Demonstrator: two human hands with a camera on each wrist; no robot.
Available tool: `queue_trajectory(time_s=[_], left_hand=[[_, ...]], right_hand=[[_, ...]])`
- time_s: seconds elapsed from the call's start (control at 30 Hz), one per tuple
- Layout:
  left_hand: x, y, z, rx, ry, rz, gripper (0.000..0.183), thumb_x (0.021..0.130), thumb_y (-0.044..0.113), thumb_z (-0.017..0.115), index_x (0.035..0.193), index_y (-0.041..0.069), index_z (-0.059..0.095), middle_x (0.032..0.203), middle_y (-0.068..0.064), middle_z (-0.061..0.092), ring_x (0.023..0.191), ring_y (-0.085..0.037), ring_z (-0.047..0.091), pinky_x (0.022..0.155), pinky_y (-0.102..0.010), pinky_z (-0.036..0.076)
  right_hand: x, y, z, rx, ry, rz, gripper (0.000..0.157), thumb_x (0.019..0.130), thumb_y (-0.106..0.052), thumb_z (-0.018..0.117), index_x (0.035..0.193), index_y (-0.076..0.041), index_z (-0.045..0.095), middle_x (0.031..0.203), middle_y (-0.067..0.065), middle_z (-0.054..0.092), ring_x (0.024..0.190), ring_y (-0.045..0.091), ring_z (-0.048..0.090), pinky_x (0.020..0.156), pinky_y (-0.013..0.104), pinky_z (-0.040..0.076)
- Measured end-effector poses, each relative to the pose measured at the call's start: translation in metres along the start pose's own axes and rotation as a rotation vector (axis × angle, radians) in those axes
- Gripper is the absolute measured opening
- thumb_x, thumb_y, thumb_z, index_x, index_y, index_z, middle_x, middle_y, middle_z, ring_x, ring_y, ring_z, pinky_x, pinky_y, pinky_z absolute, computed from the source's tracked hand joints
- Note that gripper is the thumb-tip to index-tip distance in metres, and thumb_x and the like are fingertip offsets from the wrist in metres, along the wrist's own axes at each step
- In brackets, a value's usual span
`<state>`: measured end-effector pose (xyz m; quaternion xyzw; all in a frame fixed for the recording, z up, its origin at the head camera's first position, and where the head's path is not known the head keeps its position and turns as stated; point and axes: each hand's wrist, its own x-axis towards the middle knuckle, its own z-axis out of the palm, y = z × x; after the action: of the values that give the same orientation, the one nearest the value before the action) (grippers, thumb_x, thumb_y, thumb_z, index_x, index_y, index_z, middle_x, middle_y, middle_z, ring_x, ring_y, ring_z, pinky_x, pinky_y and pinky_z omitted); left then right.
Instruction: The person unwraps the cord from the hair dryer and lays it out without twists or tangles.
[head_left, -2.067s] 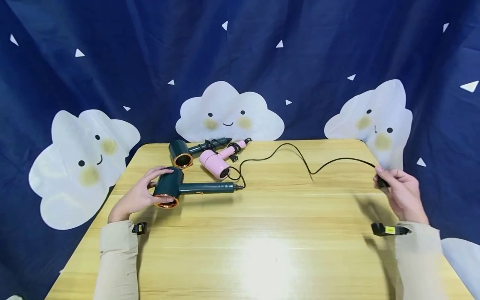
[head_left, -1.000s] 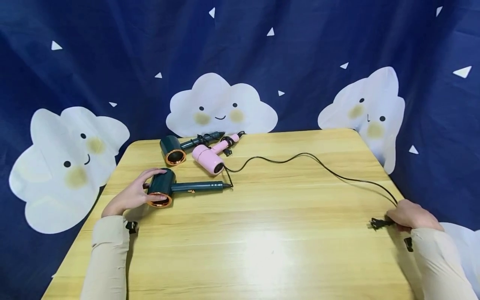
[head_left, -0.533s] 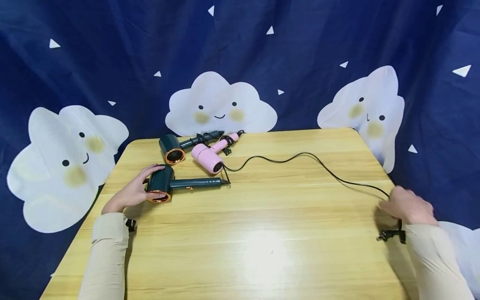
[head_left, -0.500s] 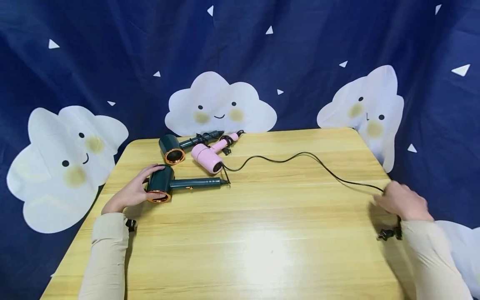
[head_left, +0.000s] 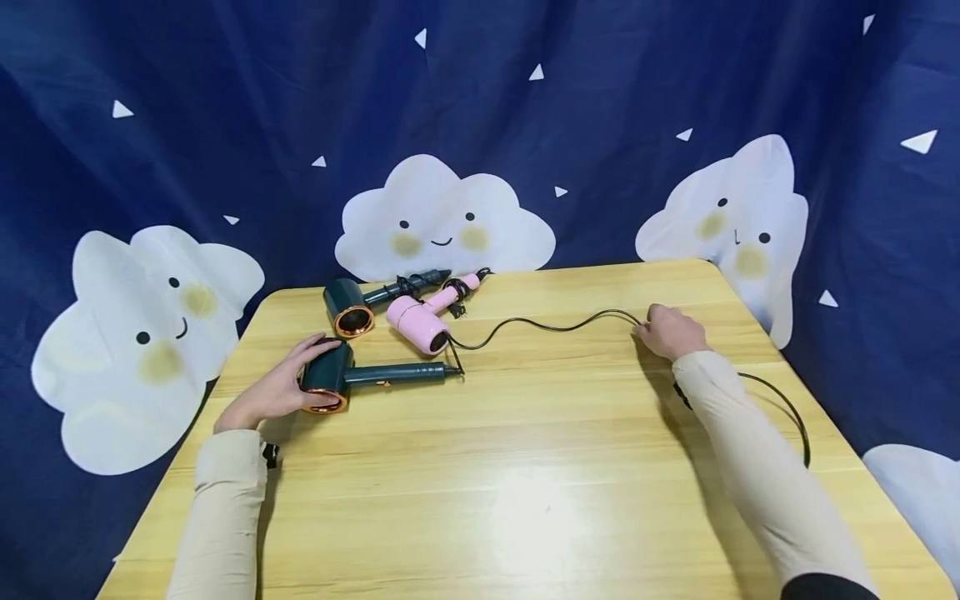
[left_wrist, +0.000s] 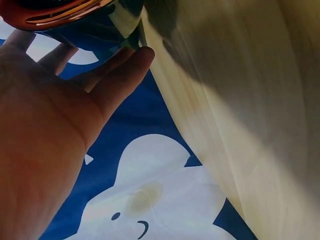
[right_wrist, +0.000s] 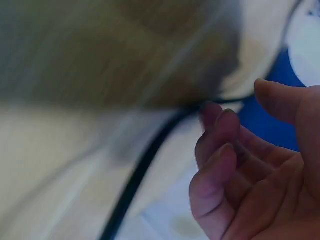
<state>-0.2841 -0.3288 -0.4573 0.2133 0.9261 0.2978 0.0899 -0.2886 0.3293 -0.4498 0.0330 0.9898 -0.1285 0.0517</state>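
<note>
A dark green hair dryer [head_left: 397,374] with a copper rim stands at the left side of the table. My left hand [head_left: 273,392] grips its round head, fingers over the far end and thumb at the copper rim. The left wrist view shows part of that rim [left_wrist: 55,14] above my fingers. A black cord [head_left: 540,327] runs from the dryer's handle to the right. My right hand [head_left: 671,332] is at this cord; in the right wrist view the cord [right_wrist: 137,172] passes by my loosely bent fingertips [right_wrist: 227,120], thumb apart from them. The plug is hidden.
Behind the held dryer lie a second green hair dryer [head_left: 343,302] and a pink hair dryer [head_left: 415,323], cords wrapped round their handles. The wooden table [head_left: 480,467] backs onto a blue curtain [head_left: 600,108] with clouds.
My right hand has left the plug end at the table's right edge and moved left and away along the cord. The left hand stays on the dryer.
</note>
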Motion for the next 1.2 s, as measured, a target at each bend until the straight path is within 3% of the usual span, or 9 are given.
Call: queue_trajectory(time_s=[0.13, 0.27, 0.5, 0.73, 0.93, 1.07, 1.13, 1.2], left_hand=[[-0.001, 0.000, 0.000, -0.004, -0.003, -0.008, 0.099, 0.079, 0.028, 0.091, 0.161, 0.018, 0.036, 0.170, -0.026, 0.010, 0.146, -0.058, 0.027, 0.108, -0.075, 0.035], [0.000, 0.002, -0.002, -0.004, -0.003, -0.004, 0.099, 0.080, 0.027, 0.091, 0.161, 0.017, 0.035, 0.170, -0.027, 0.010, 0.146, -0.058, 0.027, 0.108, -0.074, 0.036], [0.000, 0.002, -0.012, 0.005, -0.006, -0.019, 0.098, 0.082, 0.027, 0.089, 0.161, 0.012, 0.034, 0.169, -0.030, 0.008, 0.146, -0.062, 0.023, 0.107, -0.075, 0.035], [0.003, -0.003, -0.012, 0.007, -0.019, -0.022, 0.101, 0.081, 0.027, 0.090, 0.163, 0.013, 0.031, 0.170, -0.031, 0.004, 0.149, -0.064, 0.016, 0.109, -0.076, 0.032], [0.001, 0.006, -0.015, 0.027, -0.034, -0.050, 0.109, 0.081, 0.039, 0.088, 0.165, 0.013, 0.023, 0.172, -0.027, -0.005, 0.153, -0.062, 0.007, 0.112, -0.079, 0.024], [-0.002, 0.022, -0.023, 0.012, 0.025, -0.072, 0.096, 0.090, 0.044, 0.079, 0.165, 0.015, 0.026, 0.174, -0.019, -0.001, 0.155, -0.056, 0.010, 0.113, -0.080, 0.022], [-0.002, 0.032, -0.026, -0.021, 0.091, -0.064, 0.086, 0.095, 0.043, 0.073, 0.164, 0.016, 0.029, 0.175, -0.017, 0.004, 0.156, -0.053, 0.013, 0.114, -0.078, 0.023], [0.001, 0.043, -0.029, -0.112, 0.163, -0.060, 0.077, 0.100, 0.041, 0.068, 0.163, 0.017, 0.031, 0.174, -0.015, 0.011, 0.157, -0.050, 0.018, 0.118, -0.074, 0.023]], right_hand=[[0.017, 0.003, 0.009, -0.054, 0.021, -0.005, 0.026, 0.103, -0.019, 0.051, 0.103, 0.003, 0.064, 0.107, 0.034, 0.069, 0.097, 0.054, 0.068, 0.076, 0.066, 0.055], [0.019, 0.012, 0.007, -0.082, 0.019, 0.046, 0.031, 0.097, -0.009, 0.041, 0.109, 0.010, 0.063, 0.115, 0.041, 0.065, 0.102, 0.060, 0.065, 0.079, 0.070, 0.054], [0.014, 0.040, -0.004, -0.063, -0.011, 0.144, 0.038, 0.094, -0.010, 0.039, 0.114, 0.012, 0.063, 0.118, 0.042, 0.063, 0.104, 0.060, 0.064, 0.081, 0.069, 0.052], [0.009, 0.055, -0.009, -0.046, -0.077, 0.209, 0.039, 0.095, -0.012, 0.039, 0.117, 0.013, 0.061, 0.120, 0.041, 0.062, 0.105, 0.058, 0.064, 0.082, 0.066, 0.051], [-0.001, 0.044, -0.015, -0.018, -0.066, 0.195, 0.028, 0.090, -0.020, 0.051, 0.096, 0.005, 0.063, 0.113, 0.039, 0.064, 0.098, 0.056, 0.065, 0.080, 0.067, 0.050], [0.001, 0.025, -0.021, 0.048, -0.006, 0.170, 0.021, 0.086, -0.023, 0.052, 0.082, -0.002, 0.055, 0.101, 0.032, 0.063, 0.092, 0.049, 0.063, 0.078, 0.065, 0.050], [0.005, 0.013, -0.025, 0.110, 0.014, 0.132, 0.031, 0.089, -0.026, 0.050, 0.097, 0.003, 0.060, 0.109, 0.034, 0.063, 0.099, 0.050, 0.063, 0.083, 0.066, 0.051], [0.011, 0.000, -0.028, 0.206, 0.005, 0.089, 0.050, 0.096, -0.032, 0.047, 0.123, 0.008, 0.058, 0.123, 0.037, 0.061, 0.111, 0.053, 0.061, 0.093, 0.066, 0.050]])
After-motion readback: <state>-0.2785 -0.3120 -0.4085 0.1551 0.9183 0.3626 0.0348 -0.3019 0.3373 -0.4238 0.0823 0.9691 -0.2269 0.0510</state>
